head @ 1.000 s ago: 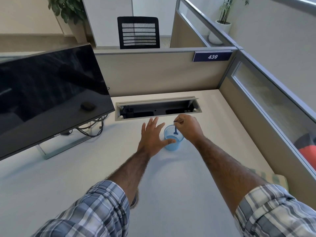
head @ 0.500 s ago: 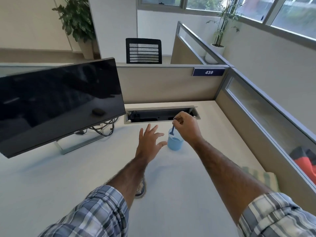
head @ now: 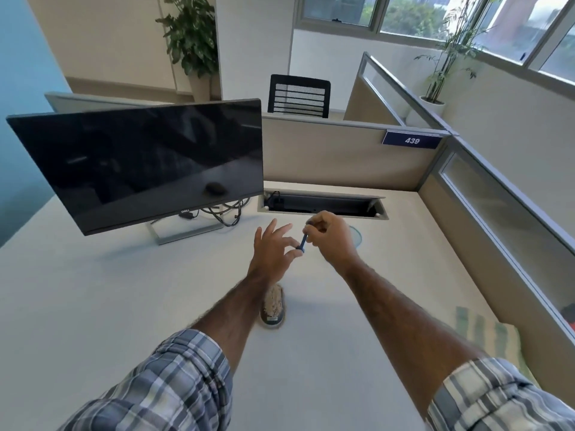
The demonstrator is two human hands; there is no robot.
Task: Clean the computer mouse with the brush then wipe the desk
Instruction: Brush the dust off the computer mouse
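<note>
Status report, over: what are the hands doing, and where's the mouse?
Right hand pinching brush. Left hand open, beside brush tip. Mouse on desk, untouched, under left forearm. Cup mostly hidden behind right hand.

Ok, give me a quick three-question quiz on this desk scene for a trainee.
1. True or false: the right hand pinches the blue brush.
2. Where is the mouse? A) beside the monitor stand B) partly beneath the left forearm C) in the cable tray
3. Fill in: the striped cloth lies near the ____ edge of the desk.
Key: 1 true; 2 B; 3 right.
</note>
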